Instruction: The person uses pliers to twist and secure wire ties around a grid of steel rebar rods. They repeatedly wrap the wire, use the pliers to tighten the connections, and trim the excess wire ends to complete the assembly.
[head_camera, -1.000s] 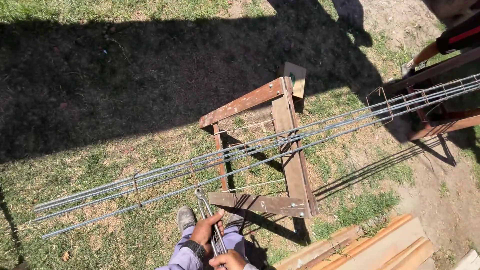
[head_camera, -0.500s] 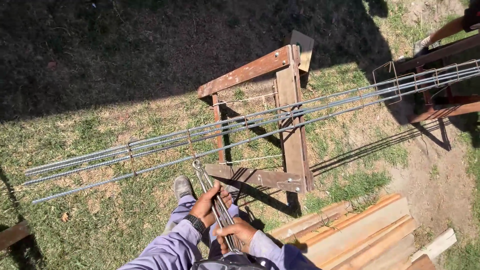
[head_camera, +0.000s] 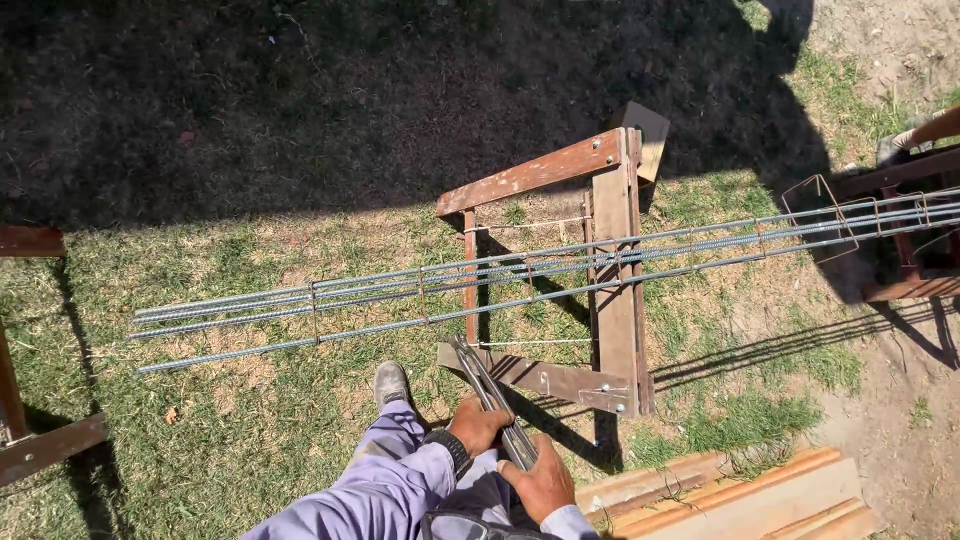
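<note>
The long-handled metal pincers are gripped in both hands, jaws pointing up towards the rebar cage without touching it. The left hand is closed round the handles mid-length; the right hand is closed round their lower end. The cage rests across a brown wooden sawhorse standing on grass

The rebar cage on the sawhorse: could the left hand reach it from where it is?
Probably yes. The left hand grips the long-handled pincers, and only open air lies between it and the rebar cage; nothing blocks it.
</note>
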